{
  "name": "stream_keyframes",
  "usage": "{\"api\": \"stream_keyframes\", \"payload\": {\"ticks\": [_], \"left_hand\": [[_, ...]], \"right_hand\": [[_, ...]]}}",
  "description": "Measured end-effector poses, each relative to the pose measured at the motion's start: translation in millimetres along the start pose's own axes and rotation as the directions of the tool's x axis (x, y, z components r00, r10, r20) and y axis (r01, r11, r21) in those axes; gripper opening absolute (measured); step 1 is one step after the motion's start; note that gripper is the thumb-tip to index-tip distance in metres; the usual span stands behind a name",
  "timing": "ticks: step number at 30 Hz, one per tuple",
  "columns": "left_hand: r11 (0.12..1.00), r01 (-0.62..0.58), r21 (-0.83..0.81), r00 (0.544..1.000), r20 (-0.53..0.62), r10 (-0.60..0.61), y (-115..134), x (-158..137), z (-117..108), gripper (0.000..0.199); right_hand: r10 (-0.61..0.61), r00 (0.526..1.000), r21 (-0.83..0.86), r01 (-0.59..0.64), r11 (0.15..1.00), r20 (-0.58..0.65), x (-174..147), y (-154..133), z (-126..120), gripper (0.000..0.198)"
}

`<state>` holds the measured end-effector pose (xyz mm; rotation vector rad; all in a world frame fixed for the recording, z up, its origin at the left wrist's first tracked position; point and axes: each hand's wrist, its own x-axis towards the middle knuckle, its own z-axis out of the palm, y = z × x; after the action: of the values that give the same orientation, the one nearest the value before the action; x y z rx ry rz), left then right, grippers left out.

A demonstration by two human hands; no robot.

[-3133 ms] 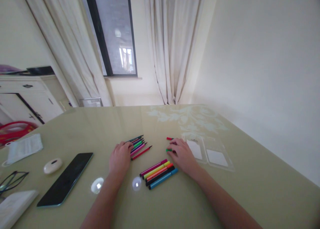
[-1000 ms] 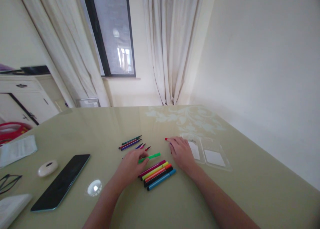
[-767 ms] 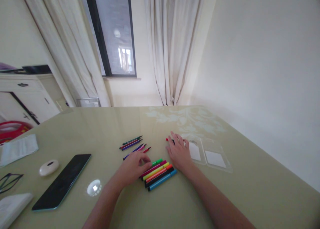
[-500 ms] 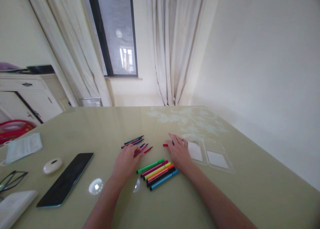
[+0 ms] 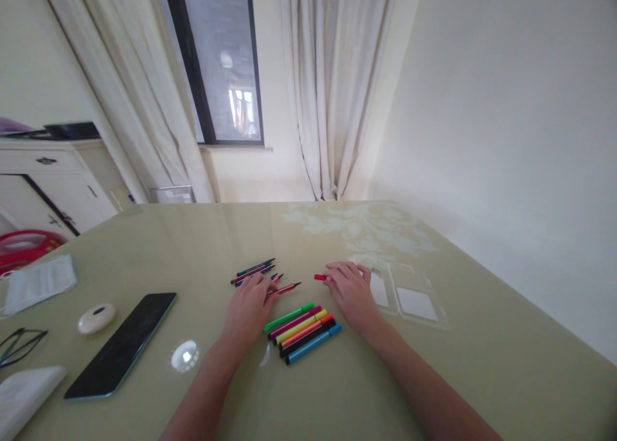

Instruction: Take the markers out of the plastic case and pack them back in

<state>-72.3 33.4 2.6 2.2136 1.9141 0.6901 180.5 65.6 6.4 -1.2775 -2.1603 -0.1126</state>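
My left hand [image 5: 248,305] is closed on an uncapped red marker [image 5: 289,287], whose dark tip points right. Just beyond that hand lie several uncapped markers [image 5: 255,269] in dark green, red, blue and pink, partly covered by the fingers. A small red cap [image 5: 319,277] sticks out at the fingertips of my right hand [image 5: 353,294], pinched between thumb and fingers. Between my forearms rests a row of capped markers: a green one [image 5: 289,317], a purple, a yellow, an orange, a black and a blue one [image 5: 313,344].
A clear plastic case [image 5: 418,304] with white inserts lies open beside my right hand. On the left are a black phone [image 5: 123,344], a white rounded case [image 5: 97,318], glasses [image 5: 23,348], a face mask [image 5: 41,283] and a white box [image 5: 29,396].
My left hand has drawn the red marker out to the right, away from the other uncapped ones. My right hand's fingers have drawn lower around the red cap. The view has shifted slightly.
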Motion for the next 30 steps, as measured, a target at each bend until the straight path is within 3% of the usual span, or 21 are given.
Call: {"api": "stream_keyframes", "payload": {"ticks": [10, 30], "left_hand": [[0.991, -0.048, -0.123, 0.997, -0.058, 0.041, 7, 0, 2, 0.010], [0.981, -0.092, -0.174, 0.995, -0.044, 0.085, 17, -1, 0, 0.006]], "right_hand": [[-0.024, 1.000, 0.009, 0.024, 1.000, -0.002, 0, -3, -6, 0.012], [-0.050, 0.999, 0.097, 0.048, 0.994, 0.015, -1, -8, -8, 0.013]]}}
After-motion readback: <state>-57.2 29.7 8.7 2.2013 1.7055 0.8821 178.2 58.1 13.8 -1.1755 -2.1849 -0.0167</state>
